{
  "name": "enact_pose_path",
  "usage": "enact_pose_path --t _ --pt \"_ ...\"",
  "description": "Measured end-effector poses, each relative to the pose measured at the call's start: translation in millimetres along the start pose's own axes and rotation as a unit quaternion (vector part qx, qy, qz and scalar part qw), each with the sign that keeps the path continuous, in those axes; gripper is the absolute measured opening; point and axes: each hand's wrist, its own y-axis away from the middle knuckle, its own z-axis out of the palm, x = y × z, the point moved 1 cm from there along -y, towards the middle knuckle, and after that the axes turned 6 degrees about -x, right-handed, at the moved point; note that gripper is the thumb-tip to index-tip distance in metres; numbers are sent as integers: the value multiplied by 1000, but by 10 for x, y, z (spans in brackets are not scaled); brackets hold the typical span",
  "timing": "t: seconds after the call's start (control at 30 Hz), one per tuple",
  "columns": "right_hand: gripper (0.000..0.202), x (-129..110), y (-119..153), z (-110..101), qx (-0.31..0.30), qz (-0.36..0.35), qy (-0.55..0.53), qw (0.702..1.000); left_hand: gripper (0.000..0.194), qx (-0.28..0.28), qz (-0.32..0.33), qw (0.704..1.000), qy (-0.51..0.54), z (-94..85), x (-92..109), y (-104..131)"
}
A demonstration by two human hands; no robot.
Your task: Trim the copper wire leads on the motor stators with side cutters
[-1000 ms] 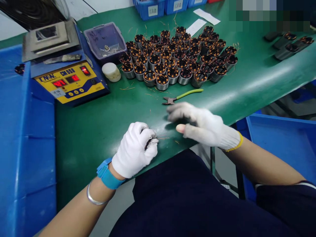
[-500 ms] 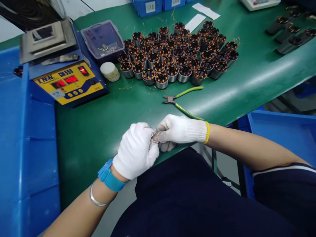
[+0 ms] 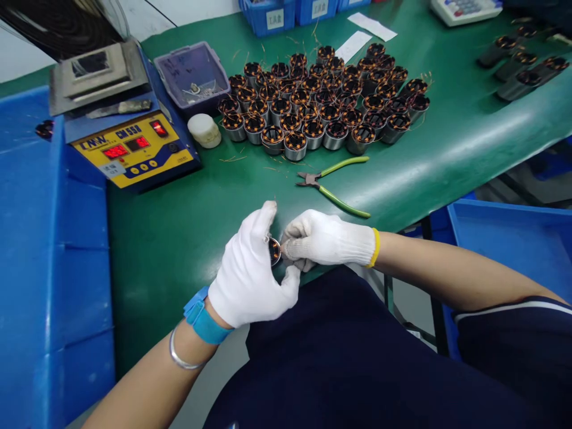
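Observation:
My left hand (image 3: 250,274), in a white glove, curls around a motor stator (image 3: 274,251) at the table's near edge. Its thumb and forefinger stand apart, while the other fingers are hidden behind the hand. The stator shows a dark core with copper windings inside a metal ring; the glove covers much of it. My right hand (image 3: 328,238), gloved in white with a yellow cuff, is closed in a pinch right beside the stator's rim. What lies between its fingertips is too small to make out. Green-handled cutting pliers (image 3: 333,185) lie with handles spread beyond my right hand.
Several stators (image 3: 313,107) with loose copper wires stand grouped on the green table (image 3: 179,238). More stators (image 3: 518,83) lie at the right. A blue-yellow control unit (image 3: 134,149), purple bin (image 3: 192,71) and white round container (image 3: 204,130) stand left. Blue bins (image 3: 84,268) flank the table.
My left thumb and forefinger have spread apart, bringing the stator's rim into view. My right hand stays pinched in nearly the same place. The view has shifted slightly.

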Motion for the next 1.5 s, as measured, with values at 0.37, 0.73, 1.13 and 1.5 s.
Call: enact_pose_path --t 0.37,0.73,1.13,1.5 --pt "13 54 226 62 57 -119 -59 990 64 -226 -294 828 421 -432 -245 -111" --pt "39 124 268 55 -17 -149 -255 955 21 -40 99 968 229 -471 49 53" --pt "17 -9 404 -7 123 -321 129 930 59 -325 -273 729 536 -322 -96 -54" --pt "32 108 354 30 0 -172 -185 968 16 62 124 975 175 -437 106 57"
